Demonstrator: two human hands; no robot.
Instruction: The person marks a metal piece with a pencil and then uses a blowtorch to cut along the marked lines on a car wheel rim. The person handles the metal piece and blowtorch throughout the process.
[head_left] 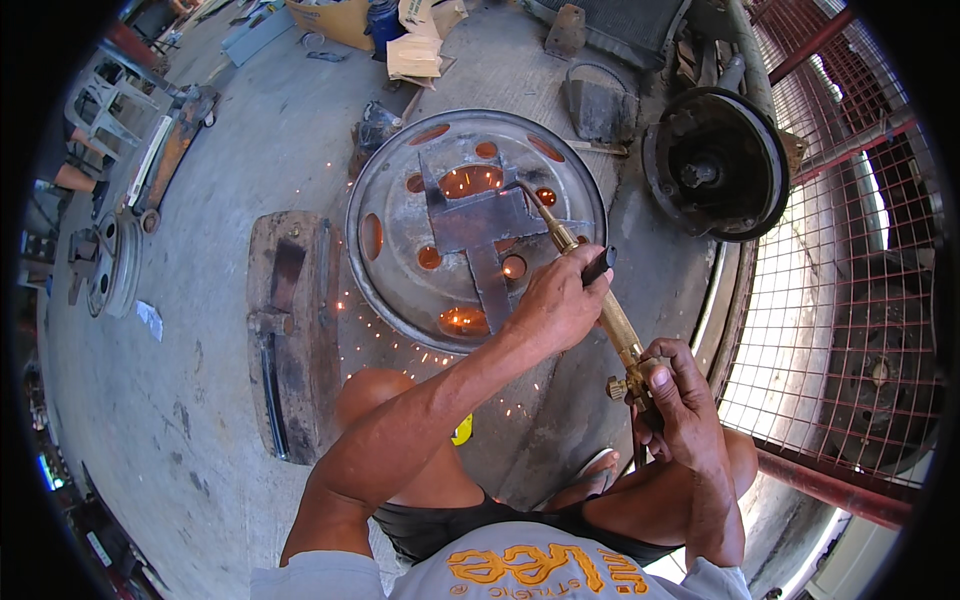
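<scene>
A grey steel wheel rim (395,170) lies flat on the concrete floor, with flat metal plates (480,225) laid across its centre. Orange glow shows through several of its holes and sparks scatter below it. My left hand (558,303) grips the middle of a brass cutting torch (610,315), whose thin nozzle reaches onto the plates. My right hand (678,395) holds the torch's rear end by its valves. I squat with my knees under my arms.
A worn wooden board (290,330) with a hammer on it lies left of the rim. A brake drum (720,160) stands at the upper right beside a red mesh fence (850,230). Cardboard boxes and scrap sit at the top.
</scene>
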